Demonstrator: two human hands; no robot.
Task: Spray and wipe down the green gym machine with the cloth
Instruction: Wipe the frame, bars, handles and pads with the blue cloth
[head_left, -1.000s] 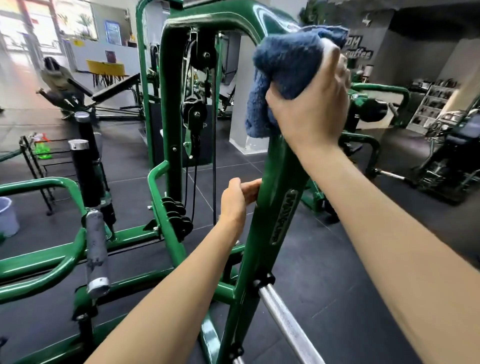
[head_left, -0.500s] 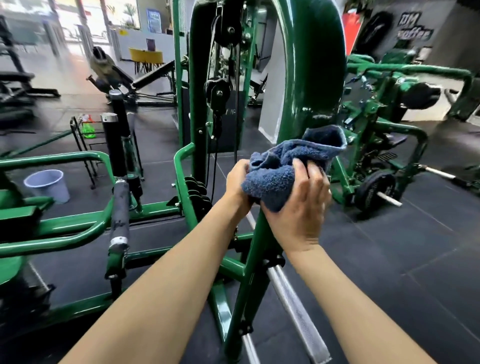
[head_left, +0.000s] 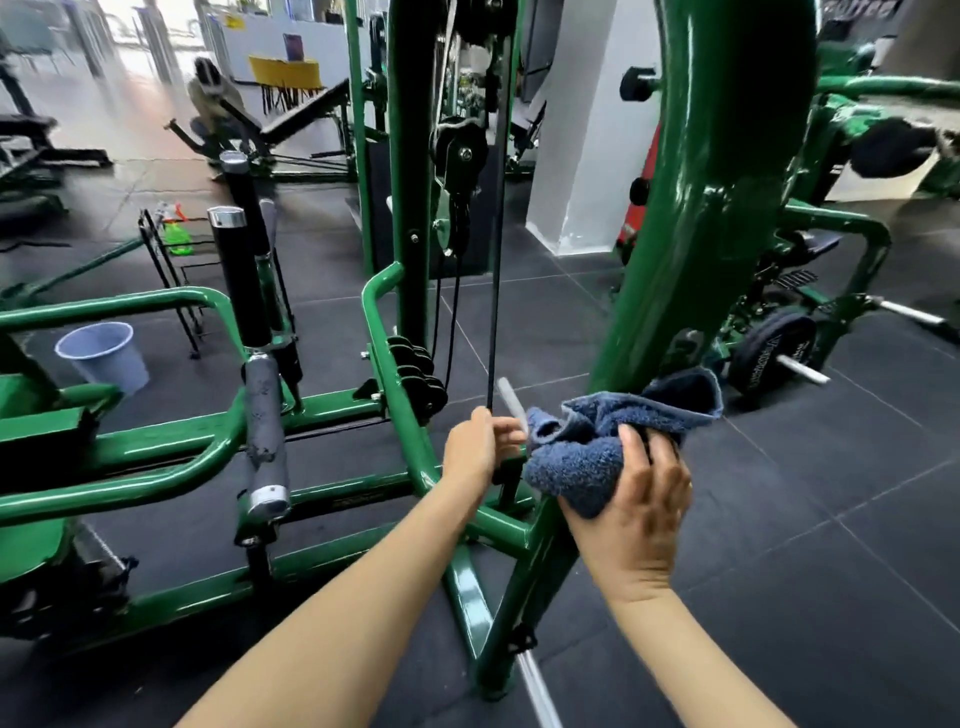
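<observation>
The green gym machine fills the view; its thick slanted upright (head_left: 711, 208) runs from the top right down to a frame joint near the floor. My right hand (head_left: 636, 499) presses a bunched blue cloth (head_left: 587, 447) against the lower part of that upright. My left hand (head_left: 475, 449) is closed on the machine just left of the cloth, by a black cable and a steel bar; exactly which part it grips is hidden. No spray bottle is in my hands.
A grey bucket (head_left: 104, 356) stands on the dark floor at left. A small black rack holds a green bottle (head_left: 176, 236) behind it. A person (head_left: 213, 109) crouches at the back. A plate-loaded machine (head_left: 774, 358) stands to the right.
My right hand has slid the cloth from the top of the upright down to its lower part. My left hand has stayed on the frame, and my view has dropped lower.
</observation>
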